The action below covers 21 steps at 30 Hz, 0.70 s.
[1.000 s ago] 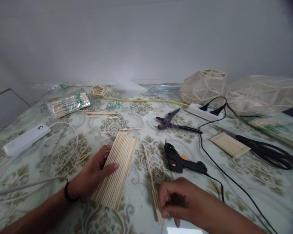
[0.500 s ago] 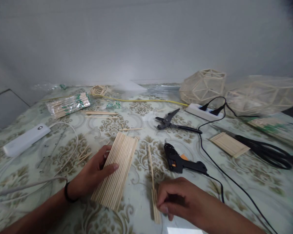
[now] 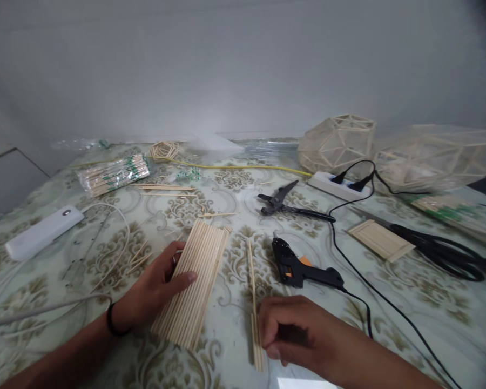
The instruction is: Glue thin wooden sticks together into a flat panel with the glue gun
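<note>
Gripping the mat point(image 3: 204, 275) by its left edge over the cloth point(image 3: 229, 337), the left hand point(image 3: 161, 283) could crack it by squeezing too hard, and the right hand point(image 3: 314, 329), curled at the sticks point(image 3: 256, 343) (can't tell if pinching), could scatter them with one clumsy nudge.

A flat rectangular panel of pale wooden sticks point(image 3: 196, 286), laid side by side in a close row, slants with its far end toward the right; its sticks run lengthwise, and a small bit juts out at the far right corner. To its right, clearly apart, a narrow bundle of short pale wooden sticks point(image 3: 256, 343) lies with the sticks lengthwise and close together. One long thin pale wooden stick point(image 3: 251, 270) extends from the bundle's far end, pointing almost straight away, its near part hidden.
</note>
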Available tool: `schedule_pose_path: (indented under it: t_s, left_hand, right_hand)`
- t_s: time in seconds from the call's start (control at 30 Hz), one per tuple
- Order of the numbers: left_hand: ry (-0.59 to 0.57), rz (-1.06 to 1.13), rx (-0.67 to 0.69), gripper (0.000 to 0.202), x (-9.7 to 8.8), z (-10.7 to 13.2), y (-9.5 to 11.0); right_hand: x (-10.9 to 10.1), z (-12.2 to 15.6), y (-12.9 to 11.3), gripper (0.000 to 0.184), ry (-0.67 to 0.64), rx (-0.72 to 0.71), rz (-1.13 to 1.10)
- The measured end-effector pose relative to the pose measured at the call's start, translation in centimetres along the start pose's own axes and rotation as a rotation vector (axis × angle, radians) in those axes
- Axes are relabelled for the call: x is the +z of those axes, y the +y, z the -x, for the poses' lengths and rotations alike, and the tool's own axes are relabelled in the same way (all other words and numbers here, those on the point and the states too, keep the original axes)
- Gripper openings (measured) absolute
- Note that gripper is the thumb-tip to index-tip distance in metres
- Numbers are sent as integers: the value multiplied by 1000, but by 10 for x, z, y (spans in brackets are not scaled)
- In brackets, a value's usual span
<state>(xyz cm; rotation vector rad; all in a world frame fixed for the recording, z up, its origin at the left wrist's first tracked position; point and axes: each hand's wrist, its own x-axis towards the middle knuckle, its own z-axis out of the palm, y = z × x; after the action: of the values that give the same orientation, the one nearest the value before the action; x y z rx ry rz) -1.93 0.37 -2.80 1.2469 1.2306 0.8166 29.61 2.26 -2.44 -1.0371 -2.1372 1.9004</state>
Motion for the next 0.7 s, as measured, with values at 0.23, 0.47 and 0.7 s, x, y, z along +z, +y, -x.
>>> schedule_pose_path:
  t_s: [0.23,0.47,0.7]
  left_hand:
    - [-8,13,9,50,-1,-1,-1]
    - [-6,-8,6,51,-1,1,-2]
    - [-1,-14,0,53,-1,-1,-3]
  right_hand:
    - [-2,3,1,45,-14,-19,108]
    - [0,2,-1,48,-15,-19,112]
    - [0,1,-3,53,-17,53,56]
